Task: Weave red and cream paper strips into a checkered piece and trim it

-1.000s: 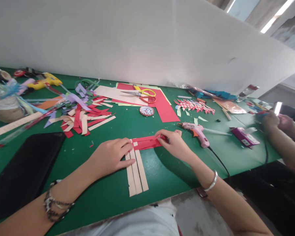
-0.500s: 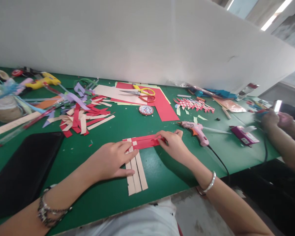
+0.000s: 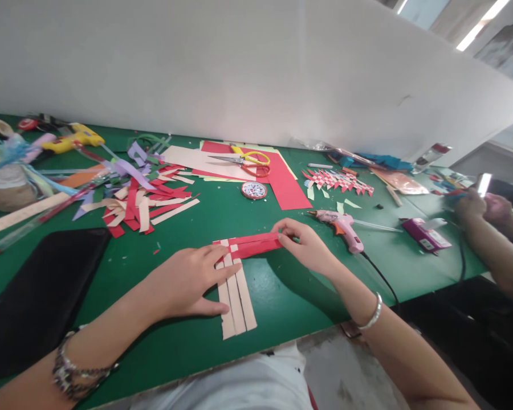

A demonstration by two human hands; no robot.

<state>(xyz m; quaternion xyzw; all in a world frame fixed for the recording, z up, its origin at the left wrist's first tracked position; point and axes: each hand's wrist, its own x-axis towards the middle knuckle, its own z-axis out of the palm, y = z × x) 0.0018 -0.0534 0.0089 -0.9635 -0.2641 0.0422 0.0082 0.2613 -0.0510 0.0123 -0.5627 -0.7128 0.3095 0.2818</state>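
Red paper strips [image 3: 259, 246] run sideways through cream paper strips [image 3: 239, 302], woven into a small check at their corner. My left hand [image 3: 192, 279] lies over the left side of the weave, fingers spread, pressing it to the table. At the right end of the red strips, my right hand [image 3: 301, 242] pinches a strip between thumb and fingers. The cream strips hang loose toward the front edge. Part of the weave is hidden beneath my left fingers.
Scissors [image 3: 243, 162] rest on paper sheets [image 3: 288, 188] behind a round patterned disc [image 3: 253, 190]. Right of my hands lies a pink glue gun [image 3: 342, 225] with a cord. Paper scraps [image 3: 141, 205] and a black phone-like slab [image 3: 43, 290] are left. Another person's hands [image 3: 472, 205] are far right.
My right hand has shifted slightly at the right end of the red strips, its fingers now closer together. My left thumb has drawn back a little to the left.
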